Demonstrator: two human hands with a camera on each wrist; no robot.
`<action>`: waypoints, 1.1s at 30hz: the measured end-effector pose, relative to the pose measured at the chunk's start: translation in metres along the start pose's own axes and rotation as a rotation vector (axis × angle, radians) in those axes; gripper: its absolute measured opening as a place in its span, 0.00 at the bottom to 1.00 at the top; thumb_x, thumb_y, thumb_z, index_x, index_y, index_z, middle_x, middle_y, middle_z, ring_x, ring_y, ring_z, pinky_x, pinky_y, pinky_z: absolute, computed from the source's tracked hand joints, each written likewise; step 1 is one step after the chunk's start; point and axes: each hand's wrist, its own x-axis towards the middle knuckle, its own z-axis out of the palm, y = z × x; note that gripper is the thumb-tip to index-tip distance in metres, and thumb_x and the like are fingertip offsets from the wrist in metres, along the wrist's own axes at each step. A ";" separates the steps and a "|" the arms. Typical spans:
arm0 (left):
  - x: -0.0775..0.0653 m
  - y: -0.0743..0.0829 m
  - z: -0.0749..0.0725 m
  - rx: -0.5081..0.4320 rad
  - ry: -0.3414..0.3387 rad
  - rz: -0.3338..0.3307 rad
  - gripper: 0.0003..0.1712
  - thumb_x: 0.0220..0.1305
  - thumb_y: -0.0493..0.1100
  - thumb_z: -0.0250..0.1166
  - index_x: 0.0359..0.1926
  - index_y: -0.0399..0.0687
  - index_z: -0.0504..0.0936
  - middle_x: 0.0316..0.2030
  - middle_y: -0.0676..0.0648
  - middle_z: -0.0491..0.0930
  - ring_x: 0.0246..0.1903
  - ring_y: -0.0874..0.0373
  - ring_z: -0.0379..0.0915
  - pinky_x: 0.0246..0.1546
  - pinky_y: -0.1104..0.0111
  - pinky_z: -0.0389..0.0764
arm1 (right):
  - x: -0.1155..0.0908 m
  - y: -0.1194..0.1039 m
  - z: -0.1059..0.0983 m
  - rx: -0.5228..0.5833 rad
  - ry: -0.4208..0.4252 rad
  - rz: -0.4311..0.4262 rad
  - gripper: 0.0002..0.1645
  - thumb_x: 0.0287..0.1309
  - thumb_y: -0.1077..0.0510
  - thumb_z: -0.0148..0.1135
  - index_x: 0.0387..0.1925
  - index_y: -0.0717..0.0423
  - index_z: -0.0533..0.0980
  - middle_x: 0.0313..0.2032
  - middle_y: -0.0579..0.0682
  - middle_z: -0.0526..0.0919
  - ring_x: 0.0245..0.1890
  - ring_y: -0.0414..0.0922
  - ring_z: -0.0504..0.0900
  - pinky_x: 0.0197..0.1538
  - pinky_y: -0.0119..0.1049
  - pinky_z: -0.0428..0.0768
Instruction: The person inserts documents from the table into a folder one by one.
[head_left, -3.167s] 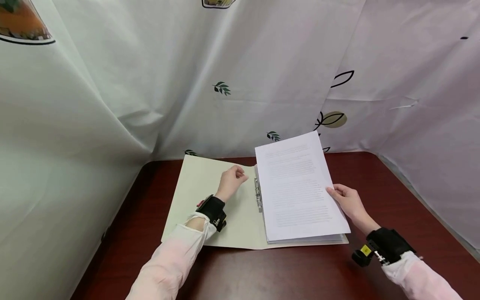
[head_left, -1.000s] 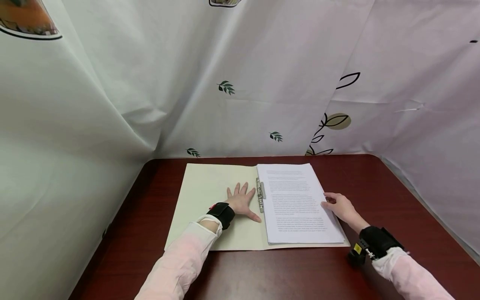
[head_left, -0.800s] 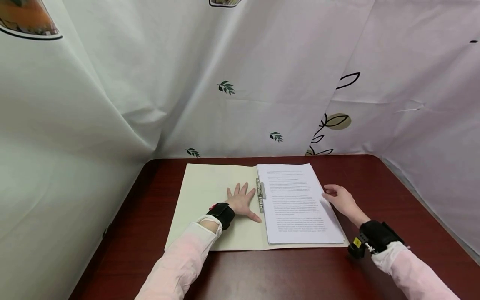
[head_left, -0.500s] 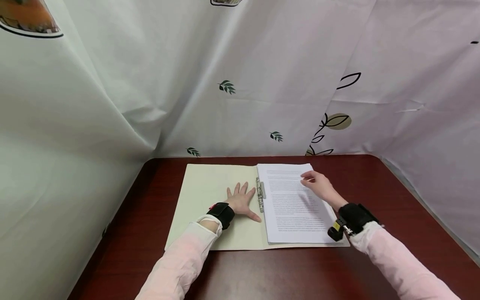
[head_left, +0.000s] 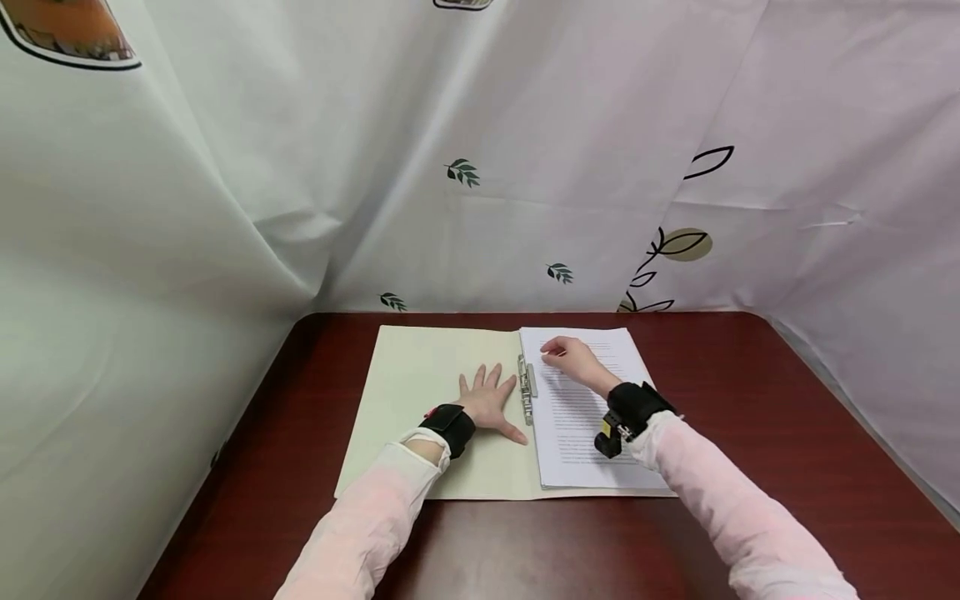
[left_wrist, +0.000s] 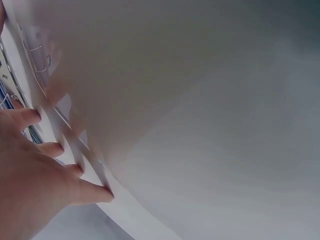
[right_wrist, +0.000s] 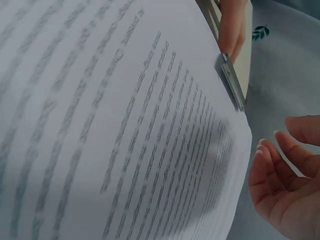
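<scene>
A cream lever clip folder point(head_left: 420, 367) lies opened flat on the table. A stack of printed paper point(head_left: 581, 446) covers its right side, beside the metal clip point(head_left: 527, 390) at the spine. My left hand point(head_left: 486, 406) rests on the left cover with its fingers spread, near the spine. Over the upper part of the stack hovers my right hand point(head_left: 573, 358), close to the clip. Its fingers are loosely bent, and in the right wrist view this hand point(right_wrist: 287, 185) holds nothing. The clip point(right_wrist: 232, 82) lies along the paper's edge there.
The dark red table point(head_left: 487, 550) extends around the folder. Behind it hangs a pale curtain point(head_left: 525, 167) with leaf prints, and another stretch of cloth closes off the left side. A black camera strap point(head_left: 637, 408) sits on the right wrist.
The top sheets, lifted by my right hand at first, now lie flat on the stack. That hand let go and moved left towards the clip. My left hand has spread onto the cover.
</scene>
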 end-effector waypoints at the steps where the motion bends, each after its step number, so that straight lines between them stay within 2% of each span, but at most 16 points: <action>1: 0.001 0.000 0.000 0.002 0.000 0.000 0.66 0.45 0.69 0.78 0.79 0.52 0.57 0.80 0.40 0.45 0.78 0.38 0.34 0.71 0.34 0.41 | 0.002 -0.001 0.003 0.004 -0.004 0.006 0.15 0.69 0.65 0.58 0.51 0.74 0.77 0.42 0.65 0.82 0.43 0.57 0.81 0.44 0.43 0.80; 7: 0.005 0.000 0.002 0.006 -0.021 -0.013 0.67 0.45 0.70 0.78 0.80 0.54 0.55 0.80 0.41 0.43 0.79 0.39 0.33 0.72 0.35 0.40 | 0.011 -0.003 0.016 -0.004 -0.029 0.062 0.18 0.70 0.64 0.57 0.55 0.72 0.76 0.39 0.61 0.81 0.32 0.46 0.78 0.34 0.31 0.74; 9: 0.006 0.000 0.003 0.005 -0.021 -0.015 0.67 0.44 0.70 0.78 0.80 0.55 0.55 0.80 0.41 0.42 0.79 0.39 0.32 0.72 0.35 0.39 | 0.013 -0.003 0.019 -0.021 -0.032 0.056 0.19 0.69 0.64 0.58 0.56 0.73 0.76 0.39 0.62 0.82 0.31 0.46 0.78 0.33 0.30 0.74; 12: 0.006 0.000 0.002 0.006 -0.020 -0.016 0.68 0.44 0.70 0.78 0.80 0.55 0.55 0.80 0.41 0.42 0.79 0.39 0.33 0.72 0.34 0.39 | 0.018 -0.002 0.024 -0.067 -0.055 0.051 0.22 0.68 0.64 0.58 0.59 0.73 0.74 0.39 0.64 0.82 0.33 0.50 0.79 0.36 0.35 0.76; 16: 0.007 -0.001 0.003 0.011 -0.015 -0.015 0.68 0.44 0.70 0.78 0.80 0.55 0.55 0.80 0.41 0.43 0.79 0.39 0.33 0.72 0.34 0.40 | 0.040 0.021 0.036 -0.174 -0.115 0.002 0.26 0.72 0.57 0.56 0.66 0.66 0.72 0.33 0.60 0.81 0.37 0.53 0.75 0.40 0.43 0.74; 17: 0.007 -0.001 0.003 0.012 -0.014 -0.016 0.68 0.44 0.70 0.78 0.80 0.55 0.55 0.80 0.41 0.43 0.79 0.39 0.33 0.72 0.34 0.40 | 0.052 0.040 0.043 -0.184 -0.105 -0.062 0.26 0.74 0.52 0.55 0.66 0.61 0.74 0.31 0.57 0.81 0.36 0.51 0.74 0.39 0.41 0.72; 20: 0.008 -0.001 0.004 0.017 -0.015 -0.019 0.67 0.44 0.70 0.78 0.80 0.55 0.55 0.80 0.42 0.43 0.79 0.39 0.33 0.72 0.35 0.40 | 0.064 0.053 0.049 -0.223 -0.100 -0.101 0.25 0.75 0.48 0.54 0.64 0.58 0.76 0.33 0.56 0.79 0.38 0.51 0.73 0.40 0.42 0.74; 23: 0.007 0.000 0.003 0.016 -0.023 -0.021 0.67 0.44 0.70 0.78 0.80 0.56 0.55 0.80 0.42 0.43 0.79 0.39 0.33 0.72 0.35 0.40 | 0.054 0.035 0.047 -0.176 -0.050 -0.097 0.21 0.75 0.52 0.56 0.59 0.62 0.78 0.37 0.59 0.78 0.36 0.51 0.75 0.39 0.43 0.74; 24: 0.007 0.001 0.003 0.017 -0.027 -0.022 0.67 0.44 0.70 0.78 0.80 0.57 0.54 0.80 0.42 0.42 0.79 0.39 0.33 0.72 0.35 0.40 | 0.043 0.016 0.042 -0.160 -0.046 -0.056 0.19 0.73 0.57 0.57 0.58 0.64 0.78 0.38 0.61 0.77 0.37 0.53 0.75 0.39 0.45 0.75; 29: 0.008 0.000 0.003 0.020 -0.034 -0.025 0.67 0.45 0.70 0.78 0.80 0.56 0.55 0.80 0.42 0.42 0.79 0.39 0.32 0.71 0.34 0.40 | 0.018 -0.018 0.038 -0.113 0.060 -0.151 0.12 0.70 0.57 0.62 0.43 0.64 0.81 0.36 0.57 0.76 0.33 0.49 0.74 0.35 0.36 0.71; 33: 0.009 -0.002 0.004 0.017 -0.029 -0.020 0.67 0.45 0.70 0.77 0.80 0.57 0.54 0.80 0.41 0.43 0.79 0.39 0.32 0.71 0.33 0.40 | 0.005 -0.030 0.039 -0.096 0.086 -0.156 0.09 0.68 0.58 0.64 0.37 0.62 0.82 0.33 0.53 0.80 0.31 0.46 0.75 0.35 0.34 0.70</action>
